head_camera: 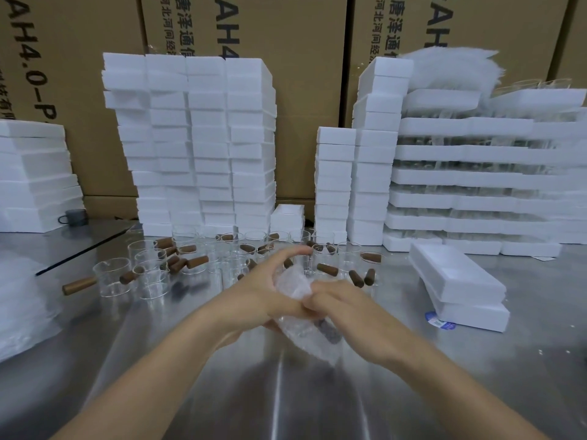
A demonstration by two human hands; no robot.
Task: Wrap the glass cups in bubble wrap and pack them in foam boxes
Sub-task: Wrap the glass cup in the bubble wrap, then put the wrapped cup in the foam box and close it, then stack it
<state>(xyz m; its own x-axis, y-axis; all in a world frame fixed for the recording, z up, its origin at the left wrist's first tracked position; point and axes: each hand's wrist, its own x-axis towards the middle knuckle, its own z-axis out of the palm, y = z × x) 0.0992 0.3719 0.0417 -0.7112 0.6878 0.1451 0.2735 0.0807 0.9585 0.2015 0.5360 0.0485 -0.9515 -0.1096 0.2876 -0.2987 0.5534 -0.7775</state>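
We're mid-wrap: both hands meet at the centre of the view, above the metal surface (pixel 197 392). The left hand (pixel 270 293) curls round a bundle of bubble wrap (pixel 293 285), forefinger arched over the top. The right hand (pixel 344 304) closes on the same bundle from the other side, fingers tucked against the left. A dark handle shows through the plastic, so the glass cup (pixel 328 333) is in there, held clear of the surface. How fully it is covered, we cannot tell.

Now the risks, as we judge them. The loose tail of wrap hanging below could spring open if either grip slackens, and the cup would slide out onto hard metal. Just beyond the hands stands a crowd of bare cups (pixel 222 258) with wooden handles, packed close; a careless swing of the bundle could topple one or chip a rim. The nearest foam boxes (pixel 457 281), two stacked at the right, look closed, so one hand must let go to open one, and there's the moment for a slip.

Around us: tall foam stacks (pixel 197 144) at the back, foam trays (pixel 476 179) layered with glassware at the right, a heap of wrap (pixel 19 306) at the left, a grey mug (pixel 74 216), and printed cartons (pixel 241 27) behind everything.
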